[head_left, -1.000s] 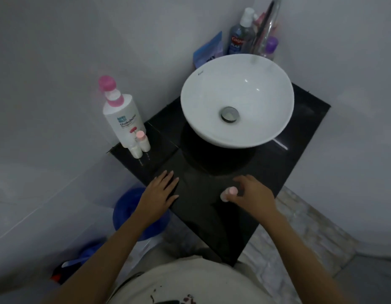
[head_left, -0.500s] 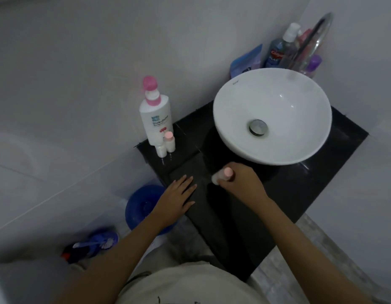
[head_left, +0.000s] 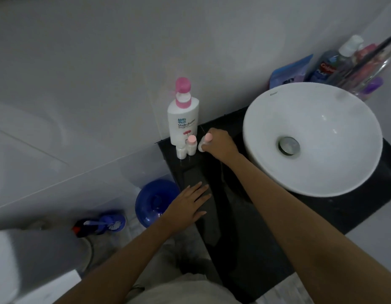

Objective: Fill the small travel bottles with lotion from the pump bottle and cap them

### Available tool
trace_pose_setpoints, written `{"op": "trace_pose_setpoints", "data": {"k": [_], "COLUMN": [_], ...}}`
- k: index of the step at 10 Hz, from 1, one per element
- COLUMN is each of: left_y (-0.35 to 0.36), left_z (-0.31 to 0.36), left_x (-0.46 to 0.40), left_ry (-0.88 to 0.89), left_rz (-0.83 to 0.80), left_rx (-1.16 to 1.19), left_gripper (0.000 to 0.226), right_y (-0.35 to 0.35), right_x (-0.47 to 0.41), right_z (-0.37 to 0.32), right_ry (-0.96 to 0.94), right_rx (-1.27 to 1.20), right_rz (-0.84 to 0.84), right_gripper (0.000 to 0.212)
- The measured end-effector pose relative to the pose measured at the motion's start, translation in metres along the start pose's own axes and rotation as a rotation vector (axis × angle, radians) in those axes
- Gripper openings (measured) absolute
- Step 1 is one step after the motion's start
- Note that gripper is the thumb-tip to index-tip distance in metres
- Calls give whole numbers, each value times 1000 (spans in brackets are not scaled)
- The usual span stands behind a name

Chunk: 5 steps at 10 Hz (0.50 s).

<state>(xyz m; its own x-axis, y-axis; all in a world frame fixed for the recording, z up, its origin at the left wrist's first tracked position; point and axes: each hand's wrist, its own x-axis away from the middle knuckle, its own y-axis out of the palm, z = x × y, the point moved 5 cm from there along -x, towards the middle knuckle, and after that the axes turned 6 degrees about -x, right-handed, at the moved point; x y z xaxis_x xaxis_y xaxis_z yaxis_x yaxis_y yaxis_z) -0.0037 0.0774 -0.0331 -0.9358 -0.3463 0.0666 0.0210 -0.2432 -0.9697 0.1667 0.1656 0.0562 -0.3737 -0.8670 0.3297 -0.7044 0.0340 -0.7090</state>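
Note:
A white pump bottle [head_left: 182,119] with a pink pump stands at the back left corner of the black counter [head_left: 245,216], against the wall. In front of it stand two small travel bottles: one with a pink cap [head_left: 191,145] and one without a pink cap [head_left: 181,151]. My right hand [head_left: 219,144] is shut on a third small bottle with a pink cap [head_left: 205,142], tilted, right beside the standing pair. My left hand [head_left: 188,204] lies flat on the counter's left edge with its fingers apart, holding nothing.
A white bowl sink [head_left: 313,137] fills the counter's right side. Toiletry bottles [head_left: 334,62] and a blue pouch [head_left: 288,71] stand behind it by the tap. A blue bucket [head_left: 155,202] and a toilet brush [head_left: 107,222] sit on the floor at the left.
My right hand has carried the pink-capped small bottle from the counter's front to the back left, beside the other small bottles. The left hand has stayed flat on the counter.

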Motion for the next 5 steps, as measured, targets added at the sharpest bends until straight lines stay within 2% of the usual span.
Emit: {"op": "trace_pose_setpoints", "data": {"k": [1, 3, 4, 5], "left_y": [2, 6, 6, 4], "left_z": [-1, -3, -3, -3], "left_x": [0, -1, -1, -2], "left_ry": [-5, -17, 0, -2], "left_rz": [3, -36, -17, -34], "left_rx": [-2, -7, 8, 17], "left_gripper": [54, 55, 55, 54], "right_y": [4, 5, 6, 5], "right_x": [-5, -4, -4, 12], "right_z": [-1, -7, -2, 7], "right_ry": [5, -8, -2, 12], "right_rx": [-20, -58, -98, -126], "right_rz": [-29, -52, -61, -20], "right_gripper": [18, 29, 19, 43]}}
